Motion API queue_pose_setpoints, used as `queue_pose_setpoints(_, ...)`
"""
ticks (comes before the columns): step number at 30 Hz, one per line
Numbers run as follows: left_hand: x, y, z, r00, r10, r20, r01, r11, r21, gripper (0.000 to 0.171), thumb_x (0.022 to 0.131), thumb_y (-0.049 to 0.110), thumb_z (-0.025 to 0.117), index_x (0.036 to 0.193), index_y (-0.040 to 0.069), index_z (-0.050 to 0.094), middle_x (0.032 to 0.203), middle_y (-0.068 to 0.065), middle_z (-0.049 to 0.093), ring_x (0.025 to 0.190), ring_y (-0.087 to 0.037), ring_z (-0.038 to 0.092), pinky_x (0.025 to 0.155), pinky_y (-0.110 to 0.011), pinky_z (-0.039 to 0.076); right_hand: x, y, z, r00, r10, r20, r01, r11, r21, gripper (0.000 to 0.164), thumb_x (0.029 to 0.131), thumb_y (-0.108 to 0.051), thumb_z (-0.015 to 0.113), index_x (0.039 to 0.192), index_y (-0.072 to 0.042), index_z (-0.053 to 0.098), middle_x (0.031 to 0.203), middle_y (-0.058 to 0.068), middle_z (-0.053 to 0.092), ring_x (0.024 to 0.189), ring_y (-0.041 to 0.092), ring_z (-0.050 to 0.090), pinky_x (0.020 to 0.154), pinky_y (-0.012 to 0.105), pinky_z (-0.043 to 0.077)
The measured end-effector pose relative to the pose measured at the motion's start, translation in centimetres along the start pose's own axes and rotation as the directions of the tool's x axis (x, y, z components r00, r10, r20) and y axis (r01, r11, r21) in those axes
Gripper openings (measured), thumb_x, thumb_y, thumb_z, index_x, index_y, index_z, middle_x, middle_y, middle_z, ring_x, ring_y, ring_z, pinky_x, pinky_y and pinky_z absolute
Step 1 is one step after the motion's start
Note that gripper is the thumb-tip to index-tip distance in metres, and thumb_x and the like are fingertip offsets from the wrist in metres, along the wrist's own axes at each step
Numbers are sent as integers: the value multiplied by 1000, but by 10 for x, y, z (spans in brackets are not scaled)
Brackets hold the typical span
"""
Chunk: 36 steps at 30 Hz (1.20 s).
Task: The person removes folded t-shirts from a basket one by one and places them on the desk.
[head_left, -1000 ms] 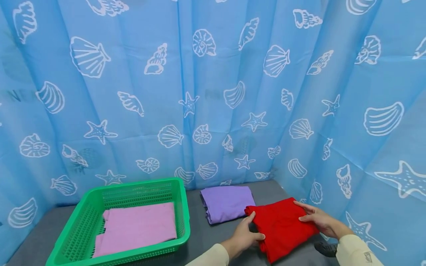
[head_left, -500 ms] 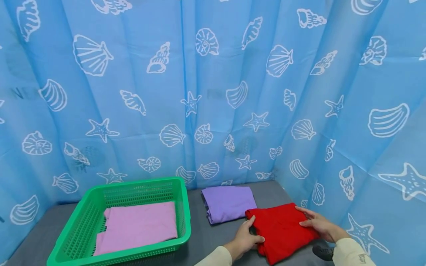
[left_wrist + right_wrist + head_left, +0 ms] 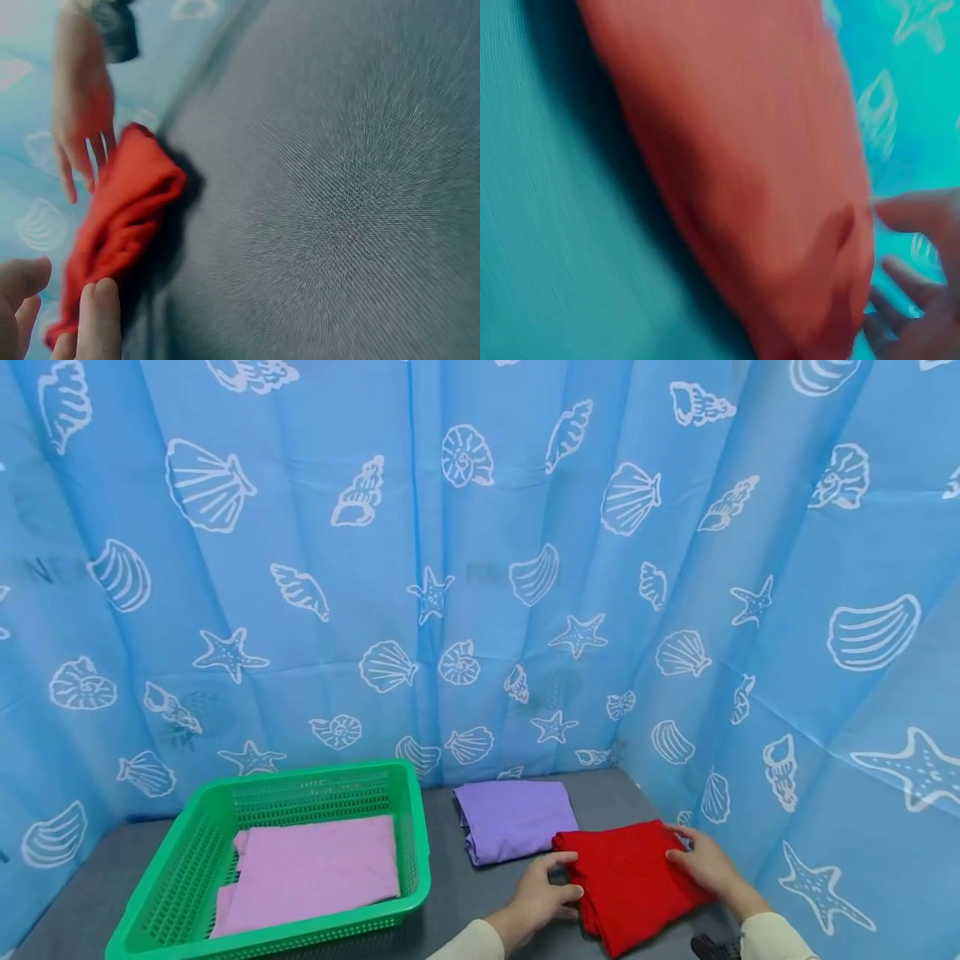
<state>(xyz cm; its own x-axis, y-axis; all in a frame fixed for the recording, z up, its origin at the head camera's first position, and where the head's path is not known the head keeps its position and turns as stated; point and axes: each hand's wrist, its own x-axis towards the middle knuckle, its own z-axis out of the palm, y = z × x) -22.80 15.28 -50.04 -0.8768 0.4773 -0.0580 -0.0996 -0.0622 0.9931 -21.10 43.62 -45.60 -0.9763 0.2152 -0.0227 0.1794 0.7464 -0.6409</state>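
A folded red cloth [image 3: 630, 885] lies on the grey surface at the right of the head view. At its left edge is my left hand [image 3: 536, 895], thumb and fingers parted and loosely bent. The left wrist view has its fingers [image 3: 97, 315] against the red cloth [image 3: 124, 210] and the thumb apart. My right hand [image 3: 708, 864] is at the cloth's right edge, fingertips at the fabric. In the right wrist view the fingers of the right hand [image 3: 930, 277] are spread beside the blurred red cloth [image 3: 735, 150], not curled round it.
A folded purple cloth [image 3: 513, 818] lies just behind and left of the red one. On the left stands a green basket [image 3: 418, 860] holding a folded pink cloth [image 3: 315, 872]. A blue shell-print curtain [image 3: 480, 568] hangs along the back and right side.
The red cloth's far right corner has been lowered a little and now lies flatter. Both hands have loosened from its edges, the left shifting slightly left.
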Motion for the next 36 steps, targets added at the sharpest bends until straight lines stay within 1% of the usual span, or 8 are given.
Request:
queue_pose_setpoints(3, -10, 7, -11, 999, 35, -6, -36, 998, -51, 39, 86, -5, 67, 124, 2, 64, 120, -9, 59, 75, -15, 68, 64, -38, 60, -12, -19, 15, 989, -3, -147, 17, 996, 90, 45, 98, -13, 59, 137, 7, 50, 137, 34, 49, 122, 44, 52, 101, 47, 47)
queue_pose_setpoints(5, -18, 12, -18, 999, 50, -9, -51, 995, -84, 33, 89, -2, 62, 121, 1, 64, 116, -8, 62, 80, -16, 69, 65, -36, 60, -23, -35, 26, 981, -3, -196, 44, 978, 202, 45, 100, -16, 57, 139, 4, 48, 139, 29, 50, 116, 21, 60, 96, 29, 50)
queue_pose_setpoints(8, -30, 20, -27, 999, 53, 2, -52, 990, -130, 26, 94, 3, 57, 118, 1, 64, 109, -7, 65, 82, -14, 68, 67, -34, 60, -38, -60, 40, 979, -2, -204, 70, 941, 330, 47, 102, -22, 54, 143, -1, 44, 142, 23, 50, 103, -11, 53, 86, 9, 45)
queue_pose_setpoints(10, -38, 25, -33, 998, 70, 8, -68, 986, -149, 24, 96, 6, 54, 117, 0, 64, 106, -5, 66, 82, -13, 67, 69, -34, 60, -46, -79, 48, 982, 8, -189, 73, 907, 414, 49, 103, -27, 52, 145, -4, 41, 143, 21, 49, 99, -19, 46, 85, 5, 42)
queue_pose_setpoints(15, -57, 36, -48, 994, 107, -24, -109, 983, -147, 23, 99, 9, 52, 117, -2, 63, 104, -8, 67, 82, -15, 67, 73, -36, 60, -59, -127, 70, 983, -24, -184, 125, 818, 561, 45, 103, -25, 53, 143, -7, 42, 140, 17, 53, 107, -8, 54, 89, 9, 45)
queue_pose_setpoints(22, -85, 61, -80, 979, 155, -132, -157, 988, -6, 21, 99, 10, 54, 116, 0, 63, 104, -10, 68, 86, -20, 68, 74, -36, 59, -65, -187, 107, 966, -205, -160, 259, 693, 673, 42, 102, -20, 54, 139, -4, 45, 131, 19, 58, 114, 18, 61, 92, 20, 50)
queue_pose_setpoints(31, -105, 87, -125, 931, 228, -285, -208, 973, 101, 32, 101, 14, 53, 132, 4, 52, 109, -11, 67, 88, -16, 66, 77, -35, 57, -62, -247, 143, 934, -358, 2, 198, 521, 830, 45, 103, -20, 51, 141, 1, 40, 136, 25, 53, 120, 28, 58, 101, 37, 49)
queue_pose_setpoints(36, -112, 90, -153, 893, 248, -376, -194, 965, 176, 36, 102, 17, 52, 137, 6, 47, 116, -14, 66, 92, -21, 66, 78, -36, 57, -59, -274, 166, 887, -456, 75, 181, 493, 851, 48, 105, -23, 48, 144, 2, 36, 140, 25, 49, 125, 32, 54, 104, 42, 47)
